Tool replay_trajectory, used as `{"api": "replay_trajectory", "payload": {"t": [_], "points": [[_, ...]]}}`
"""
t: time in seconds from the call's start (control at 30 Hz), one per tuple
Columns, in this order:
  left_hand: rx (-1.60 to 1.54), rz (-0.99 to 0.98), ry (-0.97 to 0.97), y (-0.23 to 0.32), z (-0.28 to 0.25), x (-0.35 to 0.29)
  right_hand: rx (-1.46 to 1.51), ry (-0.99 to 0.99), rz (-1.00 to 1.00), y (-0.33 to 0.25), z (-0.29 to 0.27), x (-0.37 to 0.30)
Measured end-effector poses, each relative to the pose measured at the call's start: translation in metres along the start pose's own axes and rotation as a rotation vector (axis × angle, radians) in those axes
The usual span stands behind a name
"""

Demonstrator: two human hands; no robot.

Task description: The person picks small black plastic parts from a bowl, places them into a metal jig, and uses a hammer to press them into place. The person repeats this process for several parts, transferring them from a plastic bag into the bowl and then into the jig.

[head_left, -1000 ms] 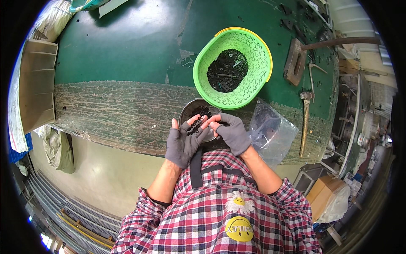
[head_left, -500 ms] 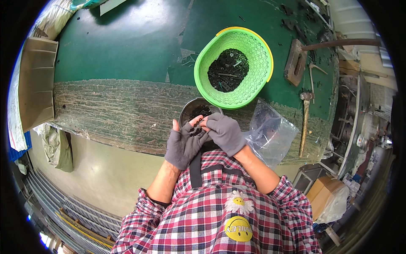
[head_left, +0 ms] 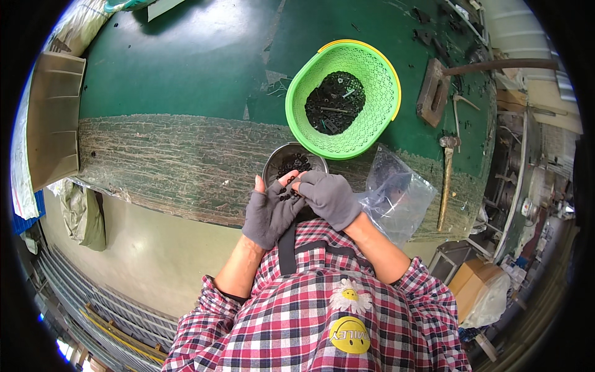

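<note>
Palm up, my left hand (head_left: 269, 217) in a grey fingerless glove is cupped under several small black ring-shaped pieces (head_left: 285, 197). My right hand (head_left: 331, 199), gloved the same way, reaches over the left fingers with its fingertips pinched together among these pieces. What exactly the pinch holds is too small to make out. Both hands are at the near rim of a round metal bowl (head_left: 268, 167), which contains more small black pieces (head_left: 294, 163). Behind the bowl stands a light green plastic basket (head_left: 379, 121) with a yellow handle, holding a heap of black parts (head_left: 328, 115).
A clear plastic bag (head_left: 400, 197) lies beside my right forearm. Farther right are a hammer (head_left: 446, 180) and a heavy metal block (head_left: 432, 93) with a long rod. A beige bin (head_left: 59, 118) stands at the left end of the green table (head_left: 186, 74).
My right fingertips have shifted slightly over the left hand, and the black pieces there lie a little differently. The bowl and basket are essentially where they were.
</note>
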State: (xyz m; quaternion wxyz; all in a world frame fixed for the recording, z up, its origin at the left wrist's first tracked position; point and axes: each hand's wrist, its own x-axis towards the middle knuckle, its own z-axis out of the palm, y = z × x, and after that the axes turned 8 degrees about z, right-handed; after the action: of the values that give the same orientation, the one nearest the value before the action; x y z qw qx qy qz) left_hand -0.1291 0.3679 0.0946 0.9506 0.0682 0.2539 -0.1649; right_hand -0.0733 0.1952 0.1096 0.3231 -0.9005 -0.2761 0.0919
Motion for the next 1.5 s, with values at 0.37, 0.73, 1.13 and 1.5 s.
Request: {"api": "replay_trajectory", "payload": {"t": [0.37, 0.73, 1.13, 1.5], "points": [[-0.077, 0.092, -0.02, 0.004, -0.002, 0.0, 1.591, -0.171, 0.749, 0.01, -0.011, -0.014], [0.325, 0.121, 0.261, 0.002, -0.002, 0.004, 1.616, -0.16, 0.905, 0.009, -0.013, -0.018], [-0.018, 0.06, 0.034, 0.001, 0.001, 0.007, 1.595, -0.189, 0.818, 0.015, -0.008, -0.02], [0.016, 0.025, -0.054, 0.002, 0.003, 0.003, 0.883, -0.07, 0.644, 0.003, 0.005, -0.013]]}}
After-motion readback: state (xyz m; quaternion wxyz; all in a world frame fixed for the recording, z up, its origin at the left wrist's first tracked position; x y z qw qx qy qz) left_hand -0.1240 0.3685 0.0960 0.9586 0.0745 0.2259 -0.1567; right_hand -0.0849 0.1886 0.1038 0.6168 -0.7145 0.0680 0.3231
